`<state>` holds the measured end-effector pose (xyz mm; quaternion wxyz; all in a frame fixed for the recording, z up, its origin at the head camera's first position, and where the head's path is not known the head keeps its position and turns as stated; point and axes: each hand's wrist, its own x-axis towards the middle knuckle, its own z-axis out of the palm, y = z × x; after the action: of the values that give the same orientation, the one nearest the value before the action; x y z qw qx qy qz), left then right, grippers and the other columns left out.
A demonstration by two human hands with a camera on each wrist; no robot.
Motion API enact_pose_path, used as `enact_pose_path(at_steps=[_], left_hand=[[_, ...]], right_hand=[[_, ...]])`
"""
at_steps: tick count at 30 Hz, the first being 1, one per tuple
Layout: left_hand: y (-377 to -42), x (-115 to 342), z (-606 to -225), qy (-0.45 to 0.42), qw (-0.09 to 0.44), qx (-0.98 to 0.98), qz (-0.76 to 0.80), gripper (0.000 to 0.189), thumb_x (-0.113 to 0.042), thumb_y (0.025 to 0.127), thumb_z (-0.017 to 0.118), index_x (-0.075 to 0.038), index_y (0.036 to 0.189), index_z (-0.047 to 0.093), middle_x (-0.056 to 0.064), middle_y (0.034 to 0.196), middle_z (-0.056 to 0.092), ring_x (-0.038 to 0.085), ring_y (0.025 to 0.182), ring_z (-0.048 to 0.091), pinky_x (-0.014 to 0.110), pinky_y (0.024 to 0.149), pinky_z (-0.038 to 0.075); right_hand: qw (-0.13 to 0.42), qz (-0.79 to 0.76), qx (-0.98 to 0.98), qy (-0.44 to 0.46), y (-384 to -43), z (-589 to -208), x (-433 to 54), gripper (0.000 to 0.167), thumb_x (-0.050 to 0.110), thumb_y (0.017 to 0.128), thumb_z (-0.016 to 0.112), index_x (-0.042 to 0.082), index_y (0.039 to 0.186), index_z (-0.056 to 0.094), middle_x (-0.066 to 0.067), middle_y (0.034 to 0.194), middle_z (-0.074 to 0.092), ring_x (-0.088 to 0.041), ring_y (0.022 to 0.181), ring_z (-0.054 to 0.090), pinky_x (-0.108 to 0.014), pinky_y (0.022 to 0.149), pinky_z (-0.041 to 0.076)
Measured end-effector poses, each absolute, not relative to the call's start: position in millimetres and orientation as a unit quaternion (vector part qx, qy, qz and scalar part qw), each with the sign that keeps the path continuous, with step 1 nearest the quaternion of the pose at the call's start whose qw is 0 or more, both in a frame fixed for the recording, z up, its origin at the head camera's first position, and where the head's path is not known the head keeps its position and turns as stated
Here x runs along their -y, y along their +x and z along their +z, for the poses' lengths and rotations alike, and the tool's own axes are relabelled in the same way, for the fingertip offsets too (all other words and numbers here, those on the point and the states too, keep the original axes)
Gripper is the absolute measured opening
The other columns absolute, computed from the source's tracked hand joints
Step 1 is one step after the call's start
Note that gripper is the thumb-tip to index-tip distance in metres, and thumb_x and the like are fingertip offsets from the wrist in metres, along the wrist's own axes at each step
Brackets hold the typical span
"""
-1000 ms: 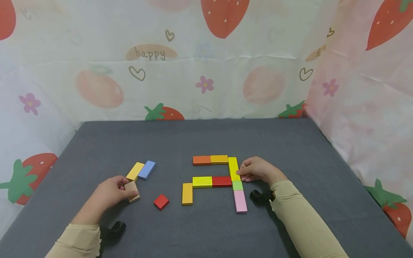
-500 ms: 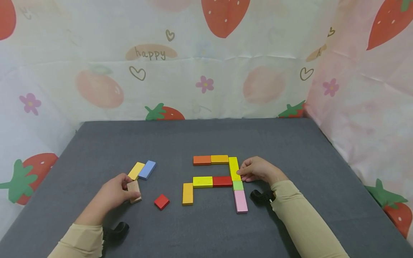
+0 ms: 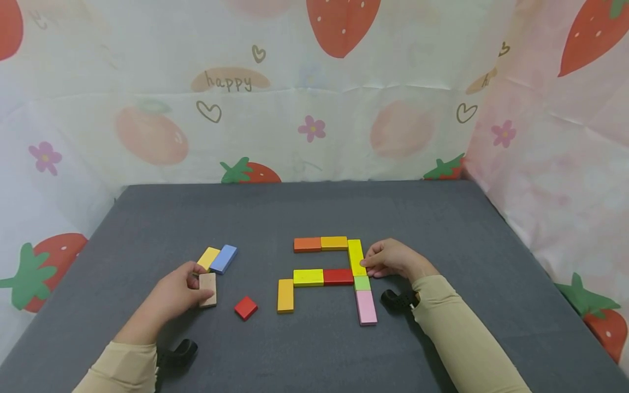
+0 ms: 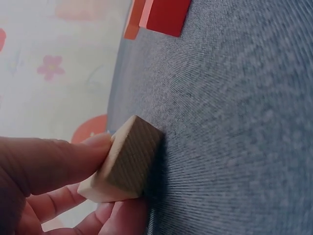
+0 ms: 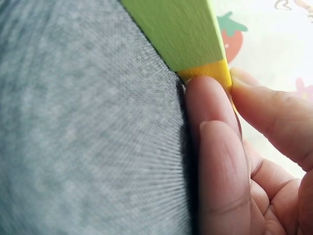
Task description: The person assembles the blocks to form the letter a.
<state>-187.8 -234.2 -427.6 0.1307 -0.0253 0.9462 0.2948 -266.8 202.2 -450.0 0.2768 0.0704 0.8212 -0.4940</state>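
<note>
My left hand (image 3: 179,292) pinches a plain wooden block (image 3: 208,290) at the left of the table. In the left wrist view, the thumb lies on one face of the wooden block (image 4: 128,159) and fingers are beneath it. Just behind it lie a yellow-orange block (image 3: 208,258) and a blue block (image 3: 225,258). My right hand (image 3: 395,257) rests against the right side of a long yellow block (image 3: 356,256). In the right wrist view, fingertips touch the yellow block's (image 5: 208,71) side and the thumb touches its upper edge, beside a green block (image 5: 183,34).
A red block (image 3: 245,308) lies alone between the hands. Right of it, touching blocks form a bent line: orange (image 3: 307,244), yellow-orange (image 3: 333,243), long yellow, light green (image 3: 361,283), pink (image 3: 366,307), red (image 3: 338,277), bright yellow (image 3: 308,277) and yellow-orange (image 3: 285,295).
My left hand has shifted a little to the right with the wooden block, which has turned from slanted to nearly straight. The right hand has stayed at the yellow block.
</note>
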Motion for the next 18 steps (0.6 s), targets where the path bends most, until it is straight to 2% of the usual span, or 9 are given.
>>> enact_pose_path(at_steps=[6, 18], left_hand=[[-190, 230, -424, -0.025, 0.139, -0.941, 0.307, 0.044, -0.023, 0.081, 0.067, -0.004, 0.115, 0.046, 0.008, 0.084, 0.052, 0.019, 0.070, 0.049, 0.030, 0.057, 0.038], [-188, 210, -410, -0.006, 0.121, -0.941, 0.316, 0.041, -0.021, 0.081, 0.067, -0.006, 0.115, 0.049, 0.007, 0.084, 0.051, 0.016, 0.066, 0.053, 0.030, 0.057, 0.040]], right_hand=[[0.275, -0.491, -0.823, 0.073, -267, -450, -202, 0.020, 0.022, 0.077, 0.073, 0.005, 0.083, 0.065, -0.006, 0.071, 0.064, -0.013, 0.059, 0.060, -0.024, 0.058, 0.051], [0.278, -0.490, -0.823, 0.077, -267, -449, -202, 0.019, 0.021, 0.077, 0.073, 0.005, 0.083, 0.065, -0.006, 0.071, 0.064, -0.012, 0.058, 0.060, -0.024, 0.058, 0.050]])
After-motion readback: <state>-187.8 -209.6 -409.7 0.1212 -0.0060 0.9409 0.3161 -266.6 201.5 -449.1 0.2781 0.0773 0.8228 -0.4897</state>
